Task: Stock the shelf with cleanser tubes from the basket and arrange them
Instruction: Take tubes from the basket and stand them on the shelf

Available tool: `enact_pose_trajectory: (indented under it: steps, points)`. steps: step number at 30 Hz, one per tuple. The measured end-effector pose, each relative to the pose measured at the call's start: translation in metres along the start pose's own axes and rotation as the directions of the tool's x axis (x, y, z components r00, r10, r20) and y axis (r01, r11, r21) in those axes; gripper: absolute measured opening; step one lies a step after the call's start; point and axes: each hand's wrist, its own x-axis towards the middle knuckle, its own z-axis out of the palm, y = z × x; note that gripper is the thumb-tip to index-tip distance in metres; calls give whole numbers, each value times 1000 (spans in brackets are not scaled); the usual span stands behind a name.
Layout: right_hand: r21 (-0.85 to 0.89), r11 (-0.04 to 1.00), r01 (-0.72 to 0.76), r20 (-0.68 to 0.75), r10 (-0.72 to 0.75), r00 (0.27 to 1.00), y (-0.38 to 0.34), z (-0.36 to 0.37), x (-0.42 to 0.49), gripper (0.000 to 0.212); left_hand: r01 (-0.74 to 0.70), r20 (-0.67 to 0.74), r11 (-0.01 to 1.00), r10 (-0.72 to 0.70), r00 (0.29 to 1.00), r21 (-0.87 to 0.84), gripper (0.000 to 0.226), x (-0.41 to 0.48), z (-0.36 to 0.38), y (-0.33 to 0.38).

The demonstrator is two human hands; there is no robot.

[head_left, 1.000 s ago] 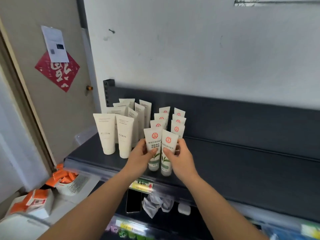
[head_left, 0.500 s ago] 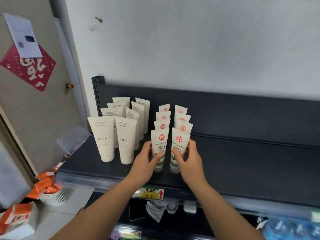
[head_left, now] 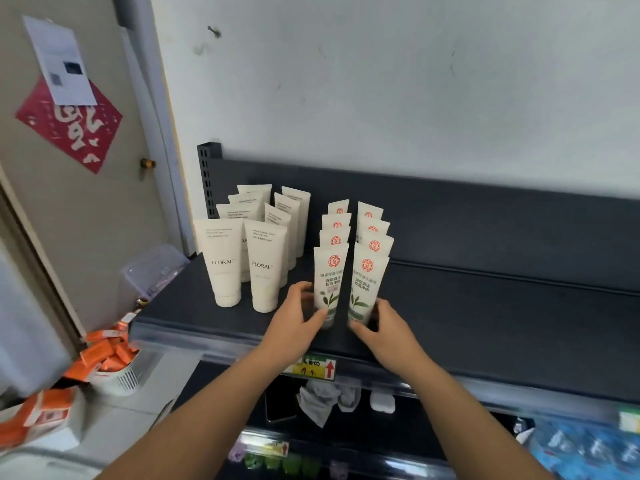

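Observation:
Two rows of white cleanser tubes with red seals and green leaves stand cap-down on the dark shelf [head_left: 485, 327]. My left hand [head_left: 294, 323] grips the base of the front left tube [head_left: 330, 275]. My right hand [head_left: 384, 327] grips the base of the front right tube [head_left: 367, 282]. Both tubes stand upright with a narrow gap between them. Several more tubes [head_left: 372, 233] line up behind them. The basket is not in view.
Several cream FLORAL tubes [head_left: 263, 268] stand in two rows to the left. The shelf's right part is bare. A white bin with orange packs [head_left: 110, 362] sits on the floor at left, by a door. A yellow price tag [head_left: 315, 368] hangs on the shelf edge.
My hands have slid down from the tubes' middles to their bases. The two front tubes now stand a little apart. The view has shifted slightly.

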Motion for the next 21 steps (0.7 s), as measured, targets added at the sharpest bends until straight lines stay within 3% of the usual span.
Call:
enact_pose_trajectory:
  steps: [4,7,17,21]
  points:
    - [-231,972,44,65,-30,997,3,-11,-11,48,6,-54,923,16,998,386,62,-22,-5,-3]
    - [-367,926,85,158,-28,987,3,-20,-27,52,39,-48,863,-17,999,504,62,-45,-5,-1]
    - [-509,777,370,348,-207,914,6,-16,-79,64,204,-110,703,-177,978,681,73,-153,7,10]
    - [-507,696,509,428,-309,849,-14,6,-93,54,314,-210,646,-235,949,696,76,-198,-14,13]
